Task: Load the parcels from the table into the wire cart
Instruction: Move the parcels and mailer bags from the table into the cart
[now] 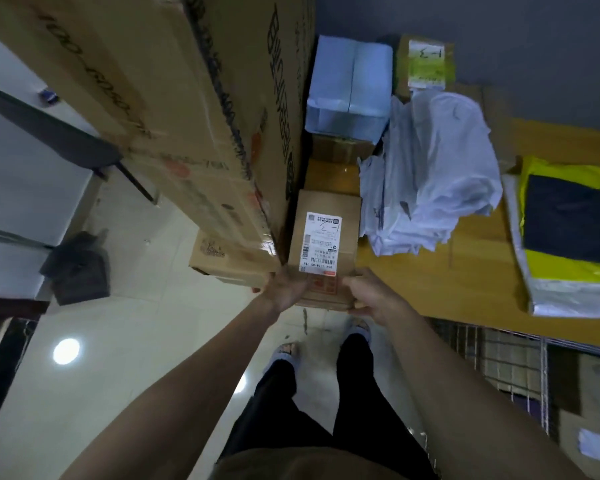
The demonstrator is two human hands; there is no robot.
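- The near end of the small brown cardboard box with a white shipping label is covered by both hands, so its front edge is hidden; it lies at the near left edge of the yellow wooden table.
- The left hand grips the box's near left corner, fingers curled around it and out of sight; the right hand clasps the near right corner, thumb on top.
- The silver wire cart is cut off at the lower right; only its rim and mesh show, with blurred cardboard shapes behind the wires.
- A very large brown cardboard carton with black print runs off the top and left, close against the small box's left side.
- A crumpled white plastic mailer bag lies just right of the box.
- A pale blue wrapped parcel and a labelled brown box sit further back.
- A yellow-and-black flat package is cut off at the right edge.
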